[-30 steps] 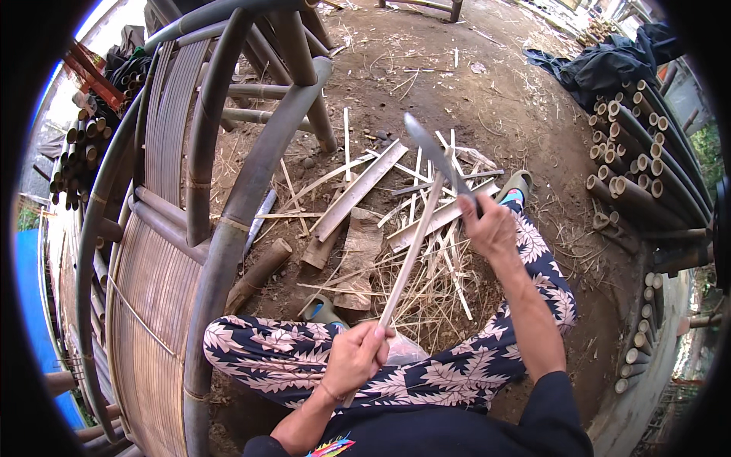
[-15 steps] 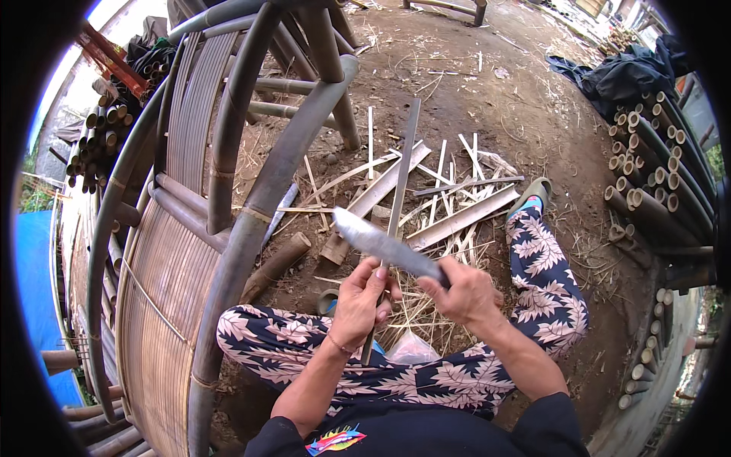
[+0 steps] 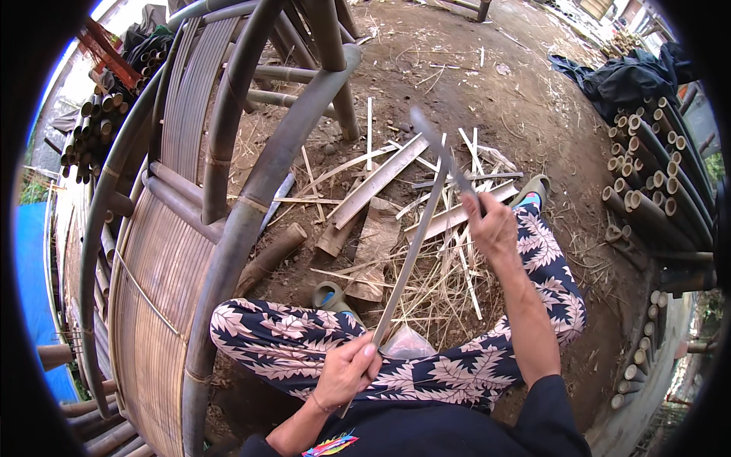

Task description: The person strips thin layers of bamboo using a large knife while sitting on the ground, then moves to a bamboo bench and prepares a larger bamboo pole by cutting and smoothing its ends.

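Low in front of my body, my left hand (image 3: pixel 348 375) is closed round the lower part of a long, narrow bamboo strip (image 3: pixel 410 263). The strip slants up and away to the right. Farther out, my right hand (image 3: pixel 491 227) grips the handle of a large knife (image 3: pixel 440 145), its blade pointing away and to the left, slightly blurred. The blade crosses or lies close to the strip's far end; I cannot tell whether they touch. Below the strip, thin shavings (image 3: pixel 434 293) litter the ground between my legs.
A bamboo chair (image 3: pixel 156 266) stands close on my left. Split bamboo pieces (image 3: pixel 381 180) and a short bamboo log (image 3: pixel 272 259) lie on the dirt ahead. Stacked bamboo poles (image 3: pixel 647 164) line the right side under a dark sheet (image 3: pixel 624 80). A clear plastic bag (image 3: pixel 408 343) lies near my lap.
My left hand has drawn back toward my body with the strip. My right hand has moved forward and right, carrying the knife out to the strip's far end.
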### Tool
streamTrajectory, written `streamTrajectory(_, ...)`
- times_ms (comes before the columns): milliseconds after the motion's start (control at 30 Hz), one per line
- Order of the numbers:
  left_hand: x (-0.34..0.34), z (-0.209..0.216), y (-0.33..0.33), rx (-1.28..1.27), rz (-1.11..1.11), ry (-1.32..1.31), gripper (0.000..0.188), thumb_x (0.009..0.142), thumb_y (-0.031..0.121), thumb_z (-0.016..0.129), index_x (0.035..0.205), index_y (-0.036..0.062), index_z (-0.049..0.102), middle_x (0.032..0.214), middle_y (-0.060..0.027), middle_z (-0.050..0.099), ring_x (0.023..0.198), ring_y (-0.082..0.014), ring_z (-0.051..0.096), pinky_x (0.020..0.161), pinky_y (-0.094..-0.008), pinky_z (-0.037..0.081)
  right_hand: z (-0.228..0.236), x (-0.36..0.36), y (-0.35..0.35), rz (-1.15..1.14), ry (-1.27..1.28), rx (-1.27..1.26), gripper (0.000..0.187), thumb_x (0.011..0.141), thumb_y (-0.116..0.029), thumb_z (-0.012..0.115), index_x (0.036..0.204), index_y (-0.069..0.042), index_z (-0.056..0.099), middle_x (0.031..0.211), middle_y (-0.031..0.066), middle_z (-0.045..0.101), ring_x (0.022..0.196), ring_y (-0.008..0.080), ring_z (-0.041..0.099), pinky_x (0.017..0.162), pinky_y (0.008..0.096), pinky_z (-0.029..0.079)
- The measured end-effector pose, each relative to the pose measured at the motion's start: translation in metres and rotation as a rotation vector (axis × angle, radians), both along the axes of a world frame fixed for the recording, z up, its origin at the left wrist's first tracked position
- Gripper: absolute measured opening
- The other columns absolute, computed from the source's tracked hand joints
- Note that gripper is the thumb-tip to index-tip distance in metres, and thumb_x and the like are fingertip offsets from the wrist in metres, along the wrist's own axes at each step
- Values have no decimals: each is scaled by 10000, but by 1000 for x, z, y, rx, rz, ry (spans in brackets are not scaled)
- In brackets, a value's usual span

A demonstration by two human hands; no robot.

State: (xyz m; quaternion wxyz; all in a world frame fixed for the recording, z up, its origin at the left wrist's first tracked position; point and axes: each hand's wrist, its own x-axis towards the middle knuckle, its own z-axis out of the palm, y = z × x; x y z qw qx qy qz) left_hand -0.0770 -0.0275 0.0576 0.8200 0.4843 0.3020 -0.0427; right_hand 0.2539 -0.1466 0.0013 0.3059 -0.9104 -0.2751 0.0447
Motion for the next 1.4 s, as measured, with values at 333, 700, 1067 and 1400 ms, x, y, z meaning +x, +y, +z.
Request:
streamTrajectory(333, 65, -24, 36, 377, 171, 20, 313, 1005, 125, 510, 1269, -26, 585, 747, -7, 599, 579, -23, 474, 488, -188, 388, 11, -85, 8, 362, 11, -111, 654, 923, -697, 414, 859, -63, 561, 577, 74, 569, 476, 214, 594, 437, 400, 496)
streamTrajectory(700, 37, -31, 17, 517, 74, 61, 287, 965, 71, 540, 1225, -22, 619, 735, -24, 582, 639, -71, 508, 572, -246, 439, -16, -72, 6, 264, -99, -87, 700, 903, -735, 401, 754, -69, 556, 553, 103, 573, 472, 241, 597, 435, 403, 471)
streamTrajectory(1067, -104, 6, 32, 836, -35, 78, 328, 890, -13, 592, 1215, -5, 634, 784, -96, 661, 706, -135, 638, 671, -278, 524, -42, 90, -40, -431, 416, 163, 467, 955, -460, 526, 947, -32, 711, 802, 114, 691, 648, 233, 651, 622, 374, 539)
streamTrajectory(1400, -248, 150, 295, 2313, 271, 443, 85, 817, 33, 597, 848, 70, 667, 953, -100, 622, 996, -282, 554, 925, -380, 407, -82, 40, -29, -114, 639, 265, 588, 953, -633, 450, 720, -95, 493, 468, -5, 385, 343, 118, 403, 326, 268, 341)
